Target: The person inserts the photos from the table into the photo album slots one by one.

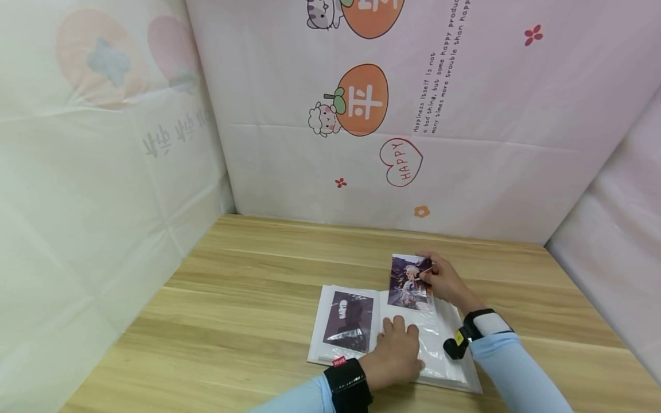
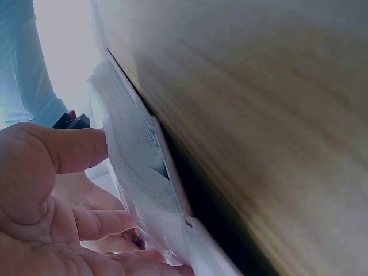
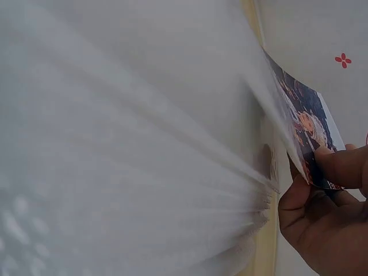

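A photo album [image 1: 443, 371] lies spread on the table. Its left page carries a dark portrait photo [image 1: 351, 318] under clear plastic. At the top of the right page, a colourful photo [image 1: 409, 281] of a figure in a pale headdress sticks up past the album's edge, its lower part at the plastic sleeve. My right hand [image 1: 446, 281] pinches that photo by its right side; thumb and fingers grip it in the right wrist view. My left hand [image 1: 395, 353] rests on the right page near the fold, fingers extended. The left wrist view has its thumb [image 2: 80, 150] against the page stack [image 2: 132, 144].
The wooden table [image 1: 227, 304] stretches around the album. A printed white cloth [image 1: 279, 172] hangs behind it, with more white cloth [image 1: 77, 229] along the left side and on the right. Both wrists wear black straps [image 1: 348, 384].
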`<state>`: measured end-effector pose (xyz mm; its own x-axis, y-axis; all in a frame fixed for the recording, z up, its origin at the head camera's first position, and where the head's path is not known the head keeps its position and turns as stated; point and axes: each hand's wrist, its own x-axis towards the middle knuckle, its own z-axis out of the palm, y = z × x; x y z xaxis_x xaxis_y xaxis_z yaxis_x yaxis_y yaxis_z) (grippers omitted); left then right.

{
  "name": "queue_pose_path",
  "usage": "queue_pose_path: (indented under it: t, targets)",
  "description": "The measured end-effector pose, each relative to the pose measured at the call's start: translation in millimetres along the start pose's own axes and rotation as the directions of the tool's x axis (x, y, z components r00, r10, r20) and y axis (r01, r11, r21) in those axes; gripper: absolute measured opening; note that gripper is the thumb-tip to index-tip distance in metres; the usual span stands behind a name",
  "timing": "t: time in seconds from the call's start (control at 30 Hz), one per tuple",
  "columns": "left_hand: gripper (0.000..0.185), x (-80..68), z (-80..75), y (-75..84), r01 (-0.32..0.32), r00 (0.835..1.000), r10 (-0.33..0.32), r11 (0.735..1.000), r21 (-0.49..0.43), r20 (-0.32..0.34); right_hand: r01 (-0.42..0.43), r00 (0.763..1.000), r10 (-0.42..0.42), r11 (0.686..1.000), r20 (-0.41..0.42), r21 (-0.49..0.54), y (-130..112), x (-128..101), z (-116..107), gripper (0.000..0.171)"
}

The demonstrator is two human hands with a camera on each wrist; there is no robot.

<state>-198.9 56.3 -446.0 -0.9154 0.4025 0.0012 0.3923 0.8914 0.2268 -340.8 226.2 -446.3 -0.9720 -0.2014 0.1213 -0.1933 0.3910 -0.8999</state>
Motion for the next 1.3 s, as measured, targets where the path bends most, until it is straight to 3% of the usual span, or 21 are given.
queue_pose_path:
  t: [0.3,0.6,0.83,1.3]
  targets:
    - [0.048,0.0,-2.8,1.4,-0.001,1.000,0.001,1.000,0.012,0.005,0.041,0.999,-0.040,0.999,0.020,-0.008,4,0,0,0.050]
    - [0.047,0.5,-3.0,1.9,0.009,1.000,-0.009,1.000,0.013,0.002,0.081,0.986,-0.082,0.997,0.142,0.013,7,-1,-1,0.048]
    - [0.049,-0.5,-4.2,1.7,0.008,1.000,-0.008,1.000,0.017,0.010,0.121,0.979,-0.116,0.993,0.168,-0.016,9,-4,-1,0.044]
    - [0.056,-0.4,-3.0,0.4,-0.006,1.000,0.006,1.000,0.012,0.020,0.049,0.980,-0.034,0.996,0.194,-0.071,8,-11,-3,0.041]
